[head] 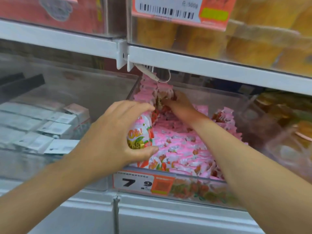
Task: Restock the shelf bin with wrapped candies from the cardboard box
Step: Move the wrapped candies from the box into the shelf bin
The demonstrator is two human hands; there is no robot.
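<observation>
Right hand (179, 99): fingers hidden among candies (177, 144) in the shelf bin (185, 177); I cannot tell its grip. Left hand (116, 130) clamps a candy pack (141, 134).

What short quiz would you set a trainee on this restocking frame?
1. True or false: the left hand is empty.
2. Where is the right hand, which grips wrapped candies? A) at the back of the clear bin B) in the neighbouring bin of white boxes C) on the upper shelf
3. Fill in: the large digit on the bin's price tag is ___.
Key: 1 false, it grips a pink-and-white candy packet. 2 A. 3 7.
</observation>
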